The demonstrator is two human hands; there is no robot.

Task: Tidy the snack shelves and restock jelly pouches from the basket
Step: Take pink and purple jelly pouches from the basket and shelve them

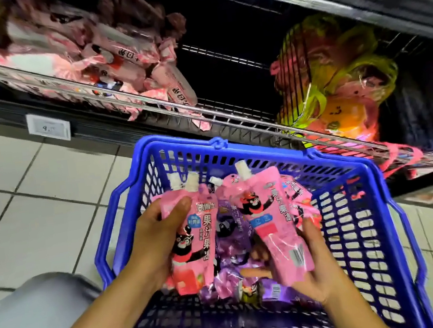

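Jelly pouches: pink jelly pouch (192,245) in the left hand (155,242), a second pink pouch (277,227) in the right hand (323,273), both held over the blue basket (359,228).
Floor: pale square tiles (22,193) with dark grout, running from 7 to 10 o'clock.
Room: a shop aisle; a wire shelf (148,104) crosses from 10 to 3 o'clock, dark behind.
Pouch look: glossy pink, white screw spout on top, black bear cartoon, white lettering, barcode on the right one.
Basket contents: purple pouches (232,232) lie under and between the two pink ones.
Left hand: closed on its pouch, thumb across the front.
Right hand: gripping its pouch from the side and beneath, fingers partly hidden.
Shelf stock: pink wrapped snacks (127,65) at 11 o'clock; yellow-green and pink bags (336,81) at 2 o'clock.
Open room: a dark empty stretch of shelf at 12 o'clock, between the two groups.
Edges: basket rim sits just beside the shelf front; price tag (48,127) at 10 o'clock.
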